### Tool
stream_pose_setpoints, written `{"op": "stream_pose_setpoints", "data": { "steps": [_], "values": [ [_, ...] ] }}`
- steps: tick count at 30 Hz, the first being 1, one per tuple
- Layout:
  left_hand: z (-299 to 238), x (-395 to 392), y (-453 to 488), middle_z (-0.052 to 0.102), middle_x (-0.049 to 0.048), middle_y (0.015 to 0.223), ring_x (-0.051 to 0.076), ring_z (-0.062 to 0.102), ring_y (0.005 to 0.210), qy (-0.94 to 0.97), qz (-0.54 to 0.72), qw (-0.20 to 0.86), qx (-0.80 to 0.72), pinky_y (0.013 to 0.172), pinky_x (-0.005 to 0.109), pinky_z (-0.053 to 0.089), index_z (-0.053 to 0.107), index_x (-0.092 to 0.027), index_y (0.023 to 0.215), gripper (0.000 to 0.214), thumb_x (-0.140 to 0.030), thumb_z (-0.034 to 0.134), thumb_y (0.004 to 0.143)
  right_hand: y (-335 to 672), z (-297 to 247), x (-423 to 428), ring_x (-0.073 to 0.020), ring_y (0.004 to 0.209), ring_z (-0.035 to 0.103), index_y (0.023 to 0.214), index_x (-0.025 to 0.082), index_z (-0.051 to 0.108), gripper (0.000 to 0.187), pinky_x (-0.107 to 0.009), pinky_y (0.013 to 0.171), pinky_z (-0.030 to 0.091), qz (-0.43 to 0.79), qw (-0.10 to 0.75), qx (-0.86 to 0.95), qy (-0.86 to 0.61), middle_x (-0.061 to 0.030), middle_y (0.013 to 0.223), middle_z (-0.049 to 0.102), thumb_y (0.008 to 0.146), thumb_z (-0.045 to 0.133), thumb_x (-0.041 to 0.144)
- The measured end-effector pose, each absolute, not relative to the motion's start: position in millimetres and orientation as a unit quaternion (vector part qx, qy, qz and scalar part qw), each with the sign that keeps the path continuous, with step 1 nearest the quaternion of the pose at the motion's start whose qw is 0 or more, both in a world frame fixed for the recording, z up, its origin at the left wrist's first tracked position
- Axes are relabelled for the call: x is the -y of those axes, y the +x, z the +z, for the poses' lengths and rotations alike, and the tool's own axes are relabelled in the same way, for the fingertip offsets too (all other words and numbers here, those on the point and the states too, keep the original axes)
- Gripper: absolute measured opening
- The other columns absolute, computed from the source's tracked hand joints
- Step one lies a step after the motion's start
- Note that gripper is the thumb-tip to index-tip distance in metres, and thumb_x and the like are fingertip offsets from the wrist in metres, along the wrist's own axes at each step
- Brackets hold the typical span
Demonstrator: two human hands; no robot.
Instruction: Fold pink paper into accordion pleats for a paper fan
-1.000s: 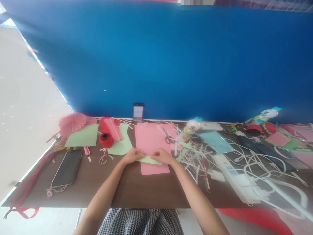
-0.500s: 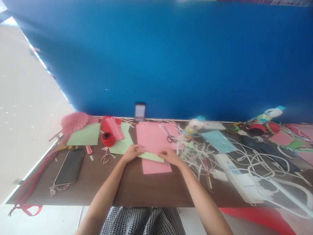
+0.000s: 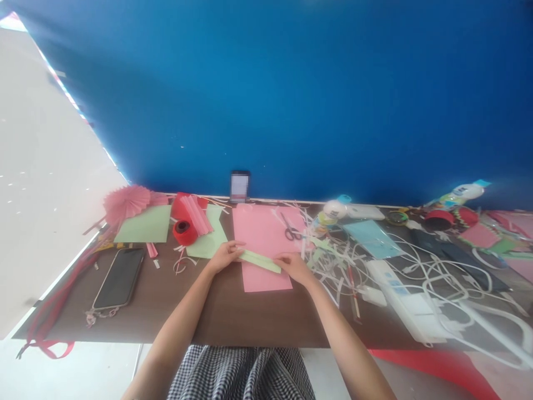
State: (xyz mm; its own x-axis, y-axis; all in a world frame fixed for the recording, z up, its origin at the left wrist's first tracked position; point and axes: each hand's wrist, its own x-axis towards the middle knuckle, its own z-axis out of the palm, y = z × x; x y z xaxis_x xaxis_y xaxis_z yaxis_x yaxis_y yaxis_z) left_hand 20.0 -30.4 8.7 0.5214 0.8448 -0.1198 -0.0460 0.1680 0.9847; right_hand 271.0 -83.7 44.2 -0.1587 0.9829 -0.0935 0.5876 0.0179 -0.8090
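A narrow light green paper strip (image 3: pixel 260 260), with a crease along its length, stretches between my two hands. My left hand (image 3: pixel 226 255) pinches its left end, and my right hand (image 3: pixel 293 265) pinches the right end. Under the strip lies a pink paper sheet (image 3: pixel 266 282), reaching from the back of the table toward me. Dark-handled scissors (image 3: pixel 291 233) rest on that sheet, beyond my right hand. Behind my left hand is a larger light green sheet (image 3: pixel 215 240), partly covered by a red ribbon roll (image 3: pixel 185 232) and pleated pink paper (image 3: pixel 197 214).
A phone (image 3: pixel 119 278) lies at the left; another small device (image 3: pixel 240 186) leans against the blue wall. To the right, paper scraps (image 3: pixel 328 261) tangle with white cables, beside a glue bottle (image 3: pixel 331 214) and a white power strip (image 3: pixel 403 303). A pink paper fan (image 3: pixel 127 201) is at back left.
The green strip looks narrower and now shows a lengthwise crease. Both hands still pinch its ends and have barely moved. The view has shifted slightly.
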Motion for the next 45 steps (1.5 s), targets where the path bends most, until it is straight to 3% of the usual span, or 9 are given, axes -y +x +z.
{"op": "stream_pose_setpoints", "data": {
  "steps": [5,17,28,33,37,45],
  "values": [
    [6,30,23,0.065,0.0059,0.082,0.018,0.062,0.080,0.547,0.337,0.675,-0.362,0.075,0.031,0.050,0.060,-0.013,0.094,0.040,-0.044,0.060,0.070,254,46,84,-0.0199,0.089,0.059,0.090,0.020,0.065,0.023,-0.033,0.082,0.043,0.278,0.266,0.715,-0.584,-0.0060,0.095,0.064,0.078,0.052,0.034],
    [8,31,22,0.066,0.0075,0.087,0.017,0.062,0.079,0.551,0.332,0.691,-0.331,0.073,0.030,0.049,0.057,-0.013,0.102,0.045,-0.034,0.069,0.064,212,34,69,-0.0174,0.080,0.059,0.087,0.020,0.064,0.019,-0.029,0.072,0.044,0.281,0.287,0.715,-0.572,-0.0048,0.089,0.064,0.080,0.048,0.029],
    [6,31,21,0.065,0.0059,0.078,0.016,0.062,0.076,0.530,0.350,0.698,-0.331,0.074,0.031,0.050,0.058,-0.011,0.098,0.041,-0.035,0.067,0.066,211,31,76,-0.0140,0.072,0.055,0.091,0.019,0.060,0.029,-0.024,0.066,0.040,0.077,0.211,0.835,-0.503,-0.0051,0.081,0.060,0.090,0.032,0.025],
    [8,30,21,0.064,0.0062,0.081,0.017,0.061,0.080,0.491,0.362,0.722,-0.326,0.079,0.034,0.049,0.060,-0.010,0.095,0.035,-0.032,0.066,0.068,210,26,78,-0.0125,0.058,0.051,0.090,0.016,0.059,0.024,-0.024,0.052,0.036,-0.079,0.166,0.871,-0.455,-0.0042,0.071,0.057,0.088,0.036,0.017],
    [9,31,22,0.064,0.0082,0.084,0.018,0.061,0.080,0.483,0.376,0.711,-0.346,0.076,0.033,0.050,0.061,-0.010,0.092,0.035,-0.034,0.066,0.067,208,25,79,-0.0134,0.058,0.051,0.094,0.014,0.058,0.022,-0.026,0.051,0.036,-0.170,0.148,0.886,-0.405,-0.0048,0.072,0.058,0.085,0.039,0.008],
    [6,30,23,0.066,0.0079,0.086,0.017,0.062,0.080,0.507,0.374,0.697,-0.342,0.077,0.032,0.049,0.059,-0.012,0.090,0.035,-0.033,0.070,0.064,213,22,77,-0.0166,0.071,0.057,0.099,0.015,0.057,0.020,-0.028,0.058,0.044,-0.116,0.182,0.886,-0.411,-0.0078,0.084,0.062,0.085,0.043,0.012]
  ]
}}
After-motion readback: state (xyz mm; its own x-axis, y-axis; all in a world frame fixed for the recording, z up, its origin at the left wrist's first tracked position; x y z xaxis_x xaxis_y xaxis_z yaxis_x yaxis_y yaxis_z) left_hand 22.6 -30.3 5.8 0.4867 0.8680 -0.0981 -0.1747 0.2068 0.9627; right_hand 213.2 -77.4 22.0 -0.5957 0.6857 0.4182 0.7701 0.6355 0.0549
